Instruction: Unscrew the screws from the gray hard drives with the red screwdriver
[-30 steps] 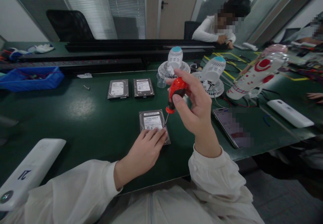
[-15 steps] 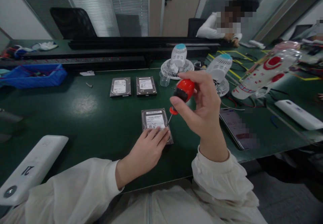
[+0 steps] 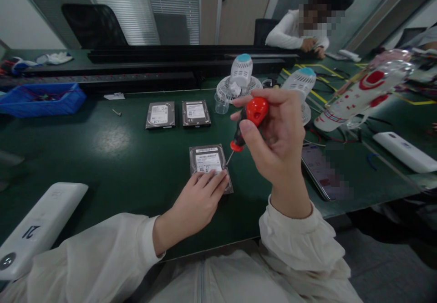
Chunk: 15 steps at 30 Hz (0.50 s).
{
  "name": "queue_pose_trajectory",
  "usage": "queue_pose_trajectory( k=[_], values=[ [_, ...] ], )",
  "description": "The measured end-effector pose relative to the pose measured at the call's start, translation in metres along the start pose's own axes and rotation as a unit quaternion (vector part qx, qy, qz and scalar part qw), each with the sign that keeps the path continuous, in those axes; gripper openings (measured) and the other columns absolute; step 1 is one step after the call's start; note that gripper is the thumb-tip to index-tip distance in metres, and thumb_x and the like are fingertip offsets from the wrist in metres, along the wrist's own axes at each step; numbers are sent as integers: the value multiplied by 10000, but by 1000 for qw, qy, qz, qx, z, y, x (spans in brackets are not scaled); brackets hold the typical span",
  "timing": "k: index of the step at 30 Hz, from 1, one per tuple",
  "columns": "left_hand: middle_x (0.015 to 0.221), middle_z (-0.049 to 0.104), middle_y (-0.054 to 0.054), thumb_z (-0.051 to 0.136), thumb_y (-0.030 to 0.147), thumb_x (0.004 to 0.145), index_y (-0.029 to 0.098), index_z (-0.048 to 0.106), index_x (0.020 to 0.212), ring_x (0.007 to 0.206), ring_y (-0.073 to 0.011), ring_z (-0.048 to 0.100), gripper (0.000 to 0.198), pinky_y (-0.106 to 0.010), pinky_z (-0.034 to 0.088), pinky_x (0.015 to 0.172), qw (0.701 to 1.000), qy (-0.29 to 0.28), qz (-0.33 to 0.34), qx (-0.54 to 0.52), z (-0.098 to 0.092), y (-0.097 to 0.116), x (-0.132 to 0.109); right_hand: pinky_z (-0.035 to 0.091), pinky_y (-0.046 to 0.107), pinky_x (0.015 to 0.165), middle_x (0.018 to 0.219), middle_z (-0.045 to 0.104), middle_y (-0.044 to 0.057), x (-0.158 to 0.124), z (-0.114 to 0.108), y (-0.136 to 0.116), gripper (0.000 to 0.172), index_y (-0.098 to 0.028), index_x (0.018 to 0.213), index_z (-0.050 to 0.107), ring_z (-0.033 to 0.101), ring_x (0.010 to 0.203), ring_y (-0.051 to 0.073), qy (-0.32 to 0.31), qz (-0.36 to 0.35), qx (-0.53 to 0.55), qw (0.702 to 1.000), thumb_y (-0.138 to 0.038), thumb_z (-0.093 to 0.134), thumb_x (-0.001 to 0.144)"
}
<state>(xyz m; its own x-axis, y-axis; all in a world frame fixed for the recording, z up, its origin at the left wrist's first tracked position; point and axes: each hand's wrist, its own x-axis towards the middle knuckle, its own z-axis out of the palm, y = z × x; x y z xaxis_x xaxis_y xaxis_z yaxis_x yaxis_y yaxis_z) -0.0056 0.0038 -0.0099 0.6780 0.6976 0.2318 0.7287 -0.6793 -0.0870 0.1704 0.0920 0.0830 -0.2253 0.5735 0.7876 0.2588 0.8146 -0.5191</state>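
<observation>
A hard drive (image 3: 207,158) lies label up on the green table in front of me. My left hand (image 3: 201,197) rests flat across its near part, fingers stretched out and hiding some of the label. In my right hand (image 3: 276,139) is a screwdriver (image 3: 254,114) with a red and black handle, gripped between thumb and fingers. Its shaft slants down to the left, and the tip meets the right edge of the drive, close to my left fingertips. Two more hard drives, one on the left (image 3: 160,115) and one on the right (image 3: 195,113), lie farther back.
Behind the drives stand a clear plastic cup (image 3: 221,105) and two white fans (image 3: 241,73). To the right are a phone (image 3: 317,171), a patterned bottle (image 3: 362,93) and a white power bank (image 3: 406,151). A blue bin (image 3: 44,100) is at left. A person (image 3: 293,32) sits across.
The screwdriver handle has turned and tilts more to the right, with my right fingers shifted around it. My left hand stays on the drive. The whole view has moved slightly.
</observation>
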Motion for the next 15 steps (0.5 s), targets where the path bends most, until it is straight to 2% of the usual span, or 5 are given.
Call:
queue_pose_trajectory(
  k=[3,6,8,12,15],
  values=[
    [1526,512,-130,414,183,996,73,464,1489,1324,-314,487,508,-476,425,1042,1000,-6,-1,2,-1,0,0,613,435,896,1238,626,40,2,1,0,440,-331,1299,513,669,1059,222,32,-49,-11,998,-295,676,892],
    [1521,515,-136,416,189,996,75,466,1488,1318,-308,495,507,-476,430,1035,1000,-8,-1,4,-2,0,1,580,476,969,1117,667,20,5,1,0,350,-323,1185,617,649,1048,236,56,-104,-71,990,-283,727,855],
    [1519,516,-138,413,191,1000,74,469,1485,1318,-307,495,503,-474,427,1039,1000,-4,-1,7,-2,0,1,568,492,1011,1133,673,28,5,0,0,314,-338,1217,626,647,1074,242,38,-81,-68,994,-309,657,906],
    [1519,518,-131,414,194,1003,73,473,1483,1317,-312,492,499,-468,424,1036,1000,2,1,8,-2,0,1,575,479,1048,1404,589,25,2,-1,2,464,-365,1453,476,630,1227,234,-26,-14,21,999,-313,468,992],
    [1510,526,-132,414,190,1001,68,478,1477,1313,-314,495,496,-467,424,1031,1000,7,1,9,-1,0,1,579,482,1045,1408,589,20,1,-1,4,474,-363,1437,499,629,1237,238,-7,-21,13,1000,-306,537,968]
  ],
)
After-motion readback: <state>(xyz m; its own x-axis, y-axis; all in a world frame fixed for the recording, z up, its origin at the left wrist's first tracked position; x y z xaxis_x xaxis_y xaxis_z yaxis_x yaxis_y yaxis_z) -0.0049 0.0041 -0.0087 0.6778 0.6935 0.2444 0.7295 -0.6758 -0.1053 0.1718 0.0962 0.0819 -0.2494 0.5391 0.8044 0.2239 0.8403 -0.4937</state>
